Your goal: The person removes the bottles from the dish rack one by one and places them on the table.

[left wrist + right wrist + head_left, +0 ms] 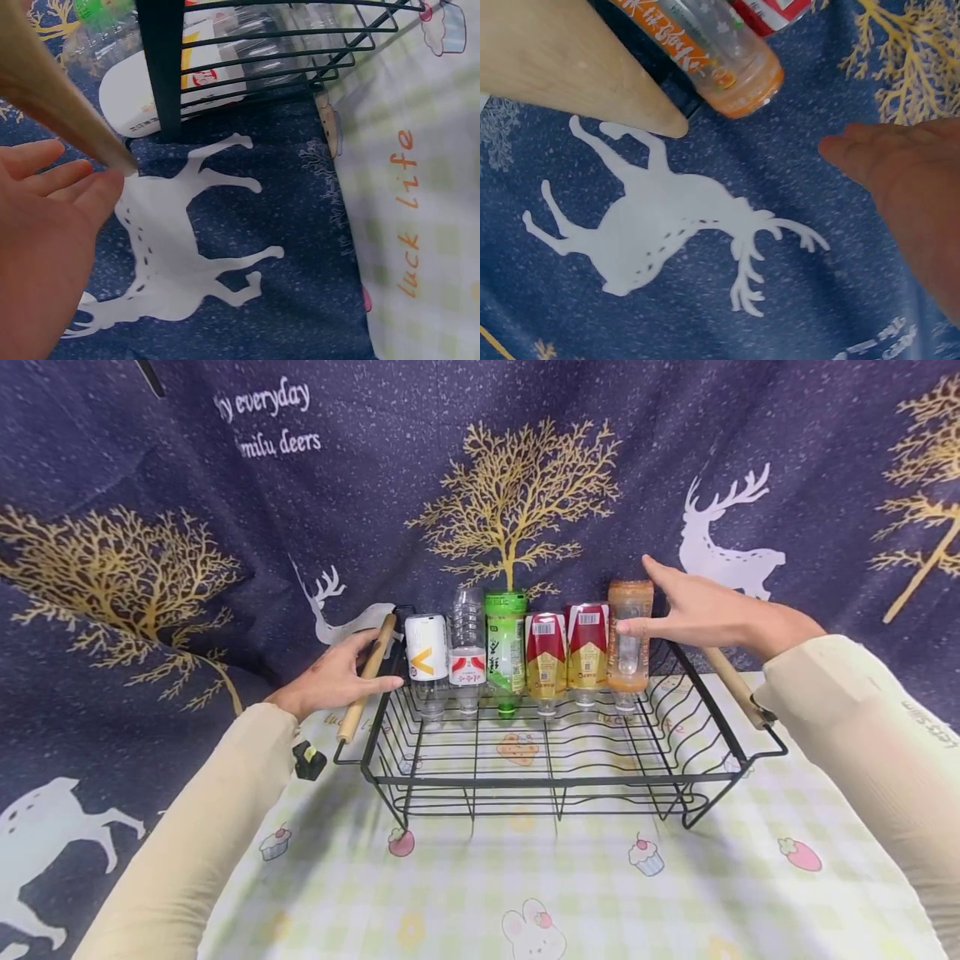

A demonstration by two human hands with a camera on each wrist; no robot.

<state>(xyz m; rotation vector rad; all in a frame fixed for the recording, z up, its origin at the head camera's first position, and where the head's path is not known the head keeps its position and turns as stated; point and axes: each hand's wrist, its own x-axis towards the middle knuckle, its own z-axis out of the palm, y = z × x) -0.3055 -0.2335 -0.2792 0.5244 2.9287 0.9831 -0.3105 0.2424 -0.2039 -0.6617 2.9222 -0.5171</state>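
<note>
Over the feed I'm seeing six bottles (506, 631) standing neck-down in a row along the back of the black wire rack (555, 782) on the table (465, 893) — the rack is probably steadying them, as they'd hardly be balancing alone. From the left they're running white-labelled bottle (427, 643), clear bottle (468, 667), green bottle (507, 656), two red-and-gold bottles (546, 652) (587, 647) and orange bottle (628, 664). The left hand (337, 677) is lying beside the left wooden handle (351, 720), fingers loosely extended, grasping nothing; whether they're touching it, I can't tell. The right hand (708, 610) is hovering near the orange bottle — thumb and fingers spreading apart, nothing clasped. Both sleeved arms (202, 827) (862, 743) are reaching forward from either side, seemingly bracketing the row.
</note>
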